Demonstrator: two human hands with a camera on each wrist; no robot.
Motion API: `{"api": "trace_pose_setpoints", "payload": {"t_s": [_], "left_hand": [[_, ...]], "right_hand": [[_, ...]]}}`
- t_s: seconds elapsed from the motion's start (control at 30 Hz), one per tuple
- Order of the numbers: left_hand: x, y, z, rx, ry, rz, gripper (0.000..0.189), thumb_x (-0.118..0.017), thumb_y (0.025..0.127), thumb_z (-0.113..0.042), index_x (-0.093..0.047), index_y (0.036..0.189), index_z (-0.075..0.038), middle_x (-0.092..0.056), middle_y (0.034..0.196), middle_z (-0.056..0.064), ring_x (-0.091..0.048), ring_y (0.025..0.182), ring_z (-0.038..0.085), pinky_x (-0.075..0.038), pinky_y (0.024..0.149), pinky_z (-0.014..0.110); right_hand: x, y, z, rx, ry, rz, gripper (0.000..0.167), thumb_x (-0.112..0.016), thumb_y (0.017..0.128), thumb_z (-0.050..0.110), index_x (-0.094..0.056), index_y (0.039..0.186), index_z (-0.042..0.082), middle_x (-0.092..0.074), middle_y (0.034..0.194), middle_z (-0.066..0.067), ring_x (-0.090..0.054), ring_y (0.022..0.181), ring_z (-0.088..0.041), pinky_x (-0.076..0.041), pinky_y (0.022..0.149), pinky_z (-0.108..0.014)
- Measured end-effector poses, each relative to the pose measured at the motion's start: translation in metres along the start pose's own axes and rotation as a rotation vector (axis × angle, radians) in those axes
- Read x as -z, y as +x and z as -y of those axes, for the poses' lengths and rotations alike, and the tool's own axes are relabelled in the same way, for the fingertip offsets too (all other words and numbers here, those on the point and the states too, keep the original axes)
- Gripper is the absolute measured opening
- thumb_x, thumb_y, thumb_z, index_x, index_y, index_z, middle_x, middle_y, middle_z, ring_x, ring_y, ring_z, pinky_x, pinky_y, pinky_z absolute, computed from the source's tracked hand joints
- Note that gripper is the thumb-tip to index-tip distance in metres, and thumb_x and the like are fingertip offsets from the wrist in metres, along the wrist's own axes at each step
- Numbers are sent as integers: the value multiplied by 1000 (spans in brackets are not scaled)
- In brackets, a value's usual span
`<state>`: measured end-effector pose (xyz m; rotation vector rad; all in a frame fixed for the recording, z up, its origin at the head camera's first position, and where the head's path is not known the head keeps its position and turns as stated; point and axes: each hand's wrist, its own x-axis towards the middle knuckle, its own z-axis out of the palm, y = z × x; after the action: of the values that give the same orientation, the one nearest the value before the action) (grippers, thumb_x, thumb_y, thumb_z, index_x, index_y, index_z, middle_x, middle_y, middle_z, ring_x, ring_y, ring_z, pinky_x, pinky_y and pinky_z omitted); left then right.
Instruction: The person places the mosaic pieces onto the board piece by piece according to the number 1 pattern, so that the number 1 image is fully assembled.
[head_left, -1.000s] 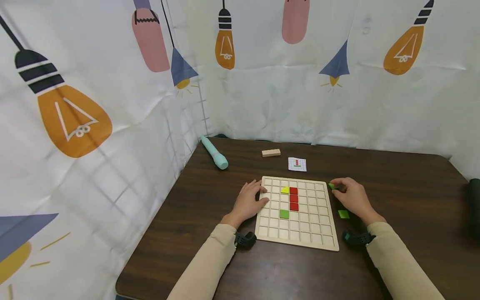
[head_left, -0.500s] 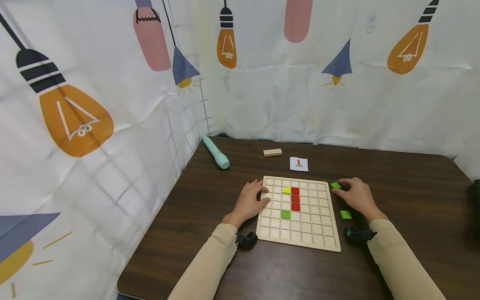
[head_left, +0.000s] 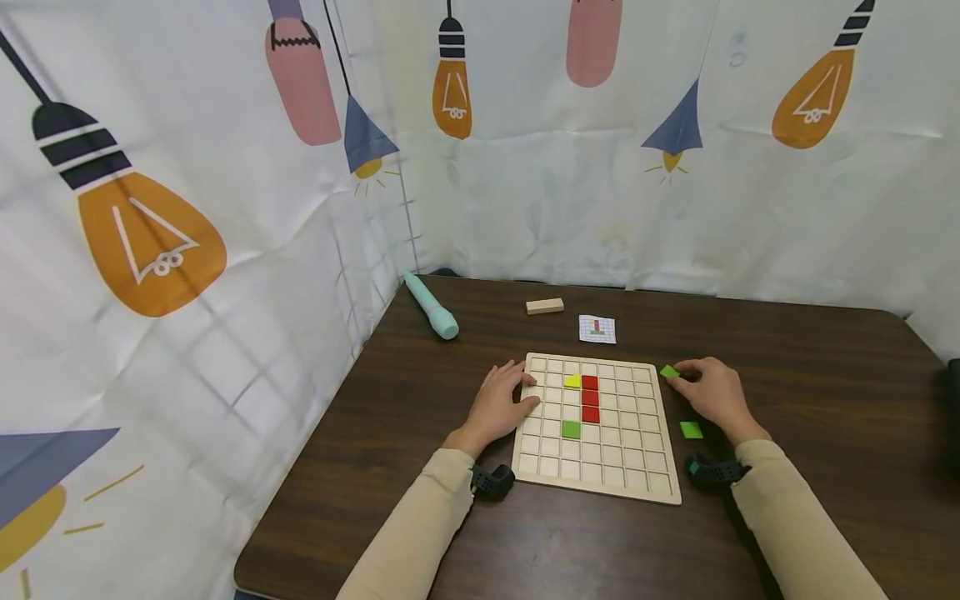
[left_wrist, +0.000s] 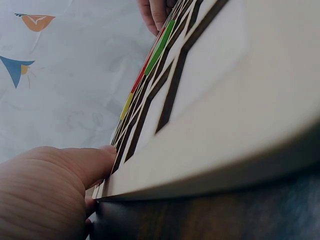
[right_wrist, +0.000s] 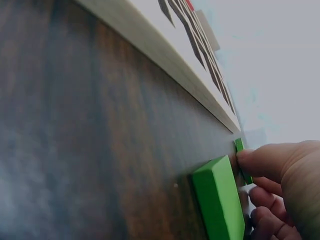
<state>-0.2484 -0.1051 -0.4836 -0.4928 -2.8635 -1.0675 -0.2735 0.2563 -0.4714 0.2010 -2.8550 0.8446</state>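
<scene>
A pale wooden grid board (head_left: 630, 467) lies on the dark table. On it sit a column of three red square tiles (head_left: 590, 398), a yellow triangular tile (head_left: 573, 381) and a green square tile (head_left: 571, 429). My left hand (head_left: 495, 408) rests at the board's left edge, its thumb and fingers spread and touching the rim; the left wrist view shows the thumb (left_wrist: 95, 162) there. Just off the board's upper right corner, my right hand (head_left: 712, 392) pinches a second green tile (head_left: 669, 372) between thumb and fingers. Nearer me lies another green tile (head_left: 691, 430), loose on the table.
Behind the board lie a small card (head_left: 597, 329) with a printed grid pattern and a plain wooden block (head_left: 544, 307). A mint-green microphone-shaped object (head_left: 432, 308) is at the table's back left. A patterned white curtain (head_left: 540, 192) hangs along the back and left.
The pinched green tile shows more between my right fingertips than a second ago, and that hand has shifted slightly right. My left hand keeps its place on the board.
</scene>
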Motion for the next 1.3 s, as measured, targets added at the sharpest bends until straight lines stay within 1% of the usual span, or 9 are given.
{"api": "trace_pose_setpoints", "payload": {"t_s": [0.2, 0.37, 0.47, 0.63, 0.77, 0.9, 1.07, 1.2, 1.3], "left_hand": [[0, -1, -1, -10, -5, 3, 33, -65, 95, -30, -64, 124, -14, -40, 153, 7, -26, 146, 22, -10, 123, 39], [0, -1, -1, -13, 12, 7, 38, -64, 95, -30, -62, 129, -13, -40, 153, 6, -26, 146, 22, -9, 123, 39], [0, 0, -1, -18, 22, 7, 39, -64, 96, -30, -62, 130, -13, -41, 153, 7, -26, 146, 22, -9, 123, 40], [-1, 0, -1, -15, 25, 7, 38, -64, 96, -30, -62, 130, -13, -41, 152, 7, -27, 146, 23, -9, 123, 40], [0, 0, -1, -14, 24, 2, 38, -64, 95, -30, -63, 129, -13, -41, 152, 7, -27, 146, 23, -10, 123, 40], [0, -1, -1, -17, 14, -2, 37, -65, 95, -30, -63, 128, -13, -42, 152, 8, -27, 146, 24, -11, 123, 41], [1, -1, -2, -2, -10, -3, 32, -66, 94, -29, -65, 122, -13, -41, 152, 8, -28, 146, 24, -11, 123, 40], [2, -1, -4, 10, -25, -5, 29, -67, 94, -28, -65, 118, -13, -42, 152, 8, -28, 145, 24, -11, 123, 39], [2, 0, -5, 16, -26, -8, 28, -68, 93, -28, -65, 116, -13, -43, 151, 9, -29, 145, 24, -12, 123, 40]], "right_hand": [[2, -5, 2, -11, 45, 2, 34, -63, 95, 23, -66, 117, -3, -57, 118, -29, -59, 87, -35, -51, 62, -41], [5, -12, 10, 8, 87, 11, 38, -62, 97, 28, -64, 121, -1, -58, 121, -28, -61, 95, -38, -54, 64, -42], [6, -15, 18, 31, 104, 6, 37, -64, 96, 27, -65, 120, 0, -62, 113, -23, -61, 92, -34, -54, 65, -41], [-1, -21, 31, 69, 120, 0, 31, -68, 94, 22, -67, 117, 1, -62, 95, -12, -53, 72, -21, -43, 54, -30], [-9, -27, 38, 97, 131, 3, 27, -70, 92, 19, -69, 114, 4, -60, 90, -7, -47, 69, -18, -38, 51, -27], [-13, -33, 42, 129, 129, -16, 23, -71, 90, 16, -70, 111, 7, -59, 91, -5, -45, 71, -18, -36, 53, -26], [-12, -39, 48, 166, 143, -54, 20, -73, 89, 15, -71, 108, 8, -59, 90, -4, -45, 70, -16, -35, 52, -25], [-8, -42, 55, 181, 157, -61, 20, -73, 88, 15, -71, 107, 9, -60, 92, -4, -45, 70, -17, -36, 50, -25], [-6, -43, 61, 188, 161, -53, 19, -73, 88, 15, -71, 107, 11, -61, 96, -3, -45, 71, -17, -37, 52, -26]]}}
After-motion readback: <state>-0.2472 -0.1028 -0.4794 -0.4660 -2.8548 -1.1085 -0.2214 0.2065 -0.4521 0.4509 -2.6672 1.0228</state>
